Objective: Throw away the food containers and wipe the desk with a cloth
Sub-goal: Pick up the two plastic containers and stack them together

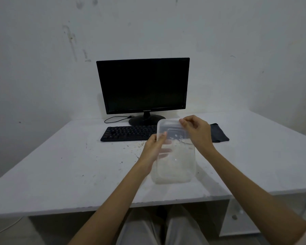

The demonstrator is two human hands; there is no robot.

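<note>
White desk (60, 170): SAMSUNG monitor (143, 85); hands grip clear container (175, 156).

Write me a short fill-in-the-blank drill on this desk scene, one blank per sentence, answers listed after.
1. Both hands, left hand and right hand, hold a clear plastic ____.
2. The monitor screen is ____.
3. The keyboard lies in front of the ____.
4. The dark cloth lies to the ____ of the keyboard, on the desk.

Answers: container; off; monitor; right
</note>
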